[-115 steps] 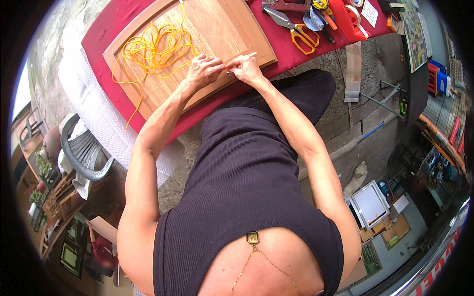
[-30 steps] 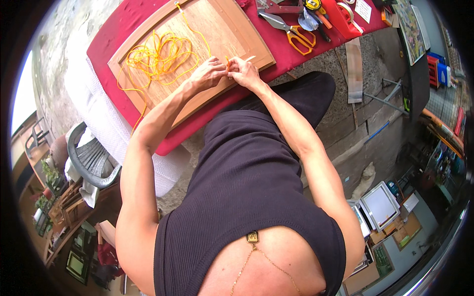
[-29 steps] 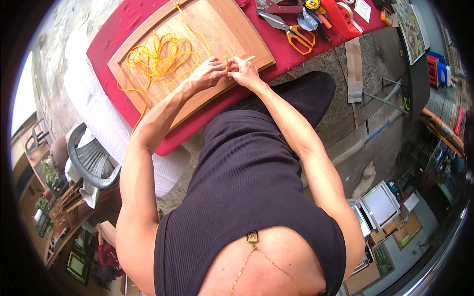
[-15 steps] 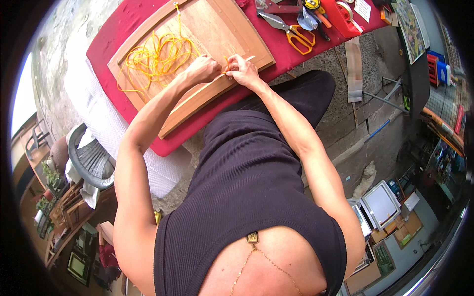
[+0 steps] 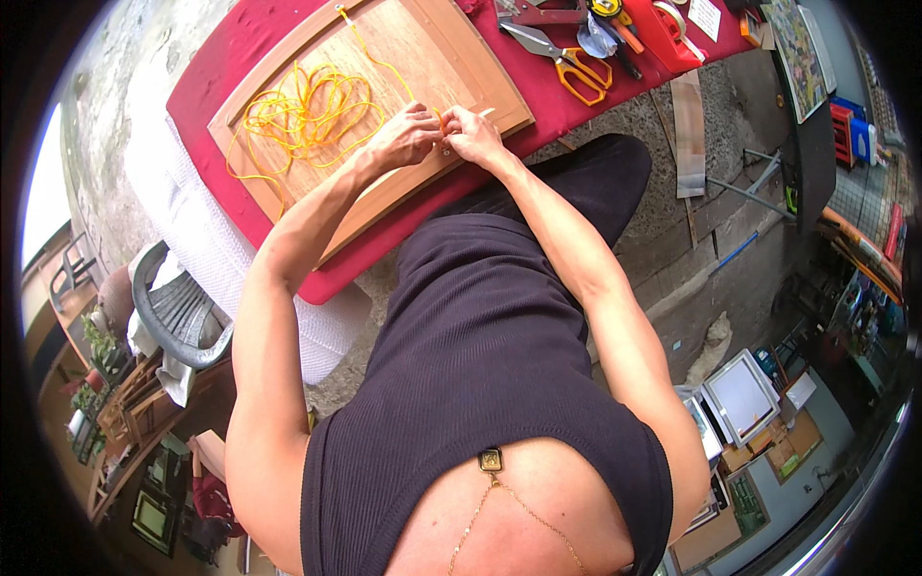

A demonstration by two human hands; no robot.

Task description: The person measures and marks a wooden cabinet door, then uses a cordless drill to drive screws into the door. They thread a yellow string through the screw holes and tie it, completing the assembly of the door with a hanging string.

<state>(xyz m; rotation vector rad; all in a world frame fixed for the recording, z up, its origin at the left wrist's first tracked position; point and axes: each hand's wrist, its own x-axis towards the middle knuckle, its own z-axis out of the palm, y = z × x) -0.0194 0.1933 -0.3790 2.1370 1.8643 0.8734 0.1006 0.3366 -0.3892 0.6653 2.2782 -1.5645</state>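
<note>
A wooden frame with a recessed panel [image 5: 279, 82] lies on the red-covered table. Yellow cord [image 5: 322, 110] sits in a loose tangle on the panel, and one strand runs to a small metal fitting [image 5: 340, 9] at the frame's far edge. Over the near side of the frame, my left hand [image 5: 408, 134] is closed on the cord, its fingertips curled. Beside it, almost touching, my right hand [image 5: 473, 134] pinches the cord too. A small metal ring [image 5: 446, 151] shows on the frame just below my fingers. The exact grip between the fingertips is partly hidden.
Orange-handled scissors [image 5: 567, 65] lie right of the frame on the red cloth [image 5: 216, 96]. Beyond them are a red tape dispenser [image 5: 669, 38] and a yellow tape measure [image 5: 607, 8]. A grey plastic chair [image 5: 182, 317] stands at the left. Wooden strips [image 5: 688, 134] lie on the floor.
My left hand has turned and its fingers have shifted slightly beside the right hand. The strand to the far fitting now hangs in a looser curve. My right hand stays nearly in place.
</note>
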